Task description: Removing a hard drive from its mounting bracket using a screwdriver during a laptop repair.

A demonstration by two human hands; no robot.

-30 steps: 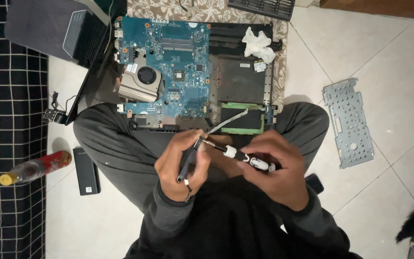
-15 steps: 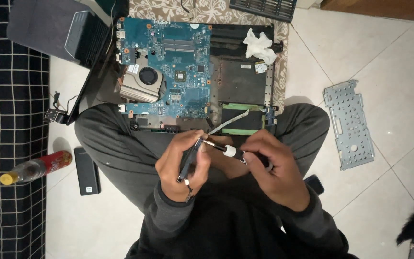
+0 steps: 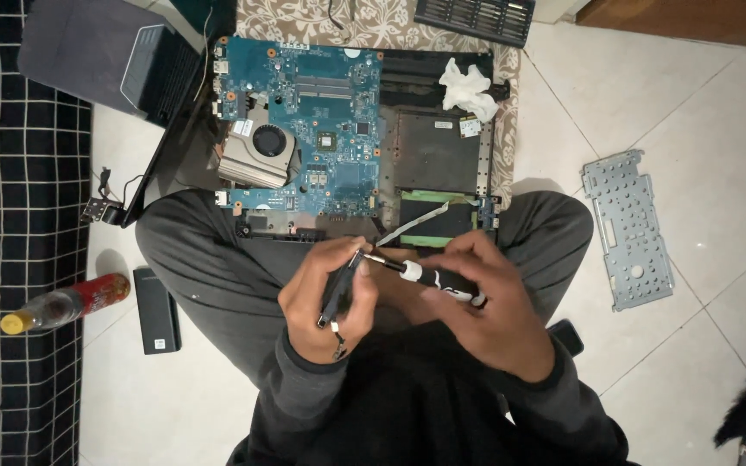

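Resting between left fingers [image 3: 364, 289]: bracket [image 3: 336, 292]

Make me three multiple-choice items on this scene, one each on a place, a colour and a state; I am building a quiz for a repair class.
1. Where does the perforated grey metal plate lie?
A. on the floor tiles by the person's right knee
B. on the circuit board
C. in the left hand

2. What colour is the large circuit board in the opened laptop?
A. red
B. blue-green
C. white

3. What is the right hand doing?
A. resting flat on the floor
B. holding the bottle
C. holding a black-and-white screwdriver against the small dark part in the left hand

Answers: A, it sits on bare tile beside that knee; B, its surface is teal; C, the tip meets the part.
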